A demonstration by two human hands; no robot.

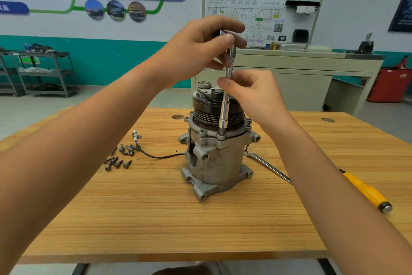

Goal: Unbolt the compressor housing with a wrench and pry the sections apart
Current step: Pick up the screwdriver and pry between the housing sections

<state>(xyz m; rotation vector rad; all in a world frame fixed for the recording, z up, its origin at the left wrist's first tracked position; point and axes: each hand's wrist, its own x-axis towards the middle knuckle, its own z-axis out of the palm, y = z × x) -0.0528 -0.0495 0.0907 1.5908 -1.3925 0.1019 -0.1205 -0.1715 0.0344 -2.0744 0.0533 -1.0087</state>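
A grey metal compressor [215,159] stands upright on the wooden table [156,208], with a black pulley on top. A chrome socket wrench [225,110] stands vertical, its socket seated on a bolt at the housing's top flange. My left hand [196,52] grips the wrench's top end. My right hand [252,94] pinches the shaft halfway down, just above the pulley.
Several loose bolts [119,157] lie left of the compressor, beside a black wire with a connector [137,135]. A flat spanner [267,166] and a yellow-handled screwdriver [365,191] lie to the right. A cabinet and shelving stand beyond the table.
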